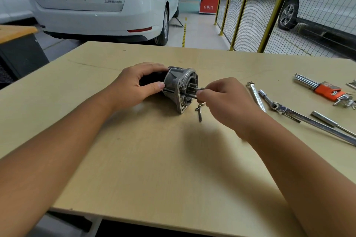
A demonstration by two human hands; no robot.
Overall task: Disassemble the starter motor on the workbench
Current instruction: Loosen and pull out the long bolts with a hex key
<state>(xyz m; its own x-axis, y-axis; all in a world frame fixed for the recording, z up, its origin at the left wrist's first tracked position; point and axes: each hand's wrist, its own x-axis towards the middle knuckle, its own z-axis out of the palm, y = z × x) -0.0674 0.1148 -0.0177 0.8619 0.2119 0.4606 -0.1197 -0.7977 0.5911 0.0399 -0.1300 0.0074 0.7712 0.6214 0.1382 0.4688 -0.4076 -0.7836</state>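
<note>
The starter motor [178,86] lies on its side in the middle of the wooden workbench [154,159], its silver nose housing facing right. My left hand [134,86] grips the motor's dark body from the left. My right hand [225,98] pinches a long dark through bolt [189,95] that sticks out of the housing flange. A loose bolt [199,112] lies on the bench just below the housing, beside a small brass-coloured part [202,103].
To the right lie a combination wrench [256,96], a ratchet handle with socket [285,110], a thin metal rod [327,120] and an orange-holdered hex key set [325,90]. A white car [100,2] and a yellow mesh fence [269,9] stand beyond the bench.
</note>
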